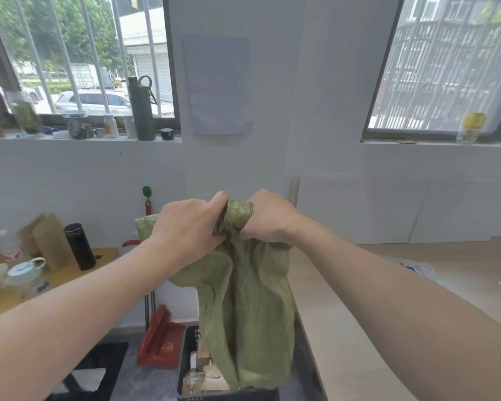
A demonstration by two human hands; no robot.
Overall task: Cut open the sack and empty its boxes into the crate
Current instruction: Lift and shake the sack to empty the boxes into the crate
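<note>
- Both hands grip the bunched top end of a green woven sack (243, 299): the left hand (190, 227) and the right hand (268, 217) are closed tight on the cloth, knuckles nearly touching.
- The sack hangs limp, its lower end inside a dark crate (182, 369) on the floor.
- Pale boxes (204, 377) lie in the crate, beside the sack's lower end.
- A red bag (159, 340) lies on the grey floor just left of the crate.
- A light wooden counter (344, 328) runs along the right side.
- On the left, a yellow table (70, 279) carries a black flask (80, 246), brown paper bags (45, 241) and cups.
- The wall behind is white, with a sheet of paper (217, 85) stuck on it between two windows.
- The left sill (84, 138) holds jars and a tall green bottle (141, 110); bars cover the window, with parked cars outside.
</note>
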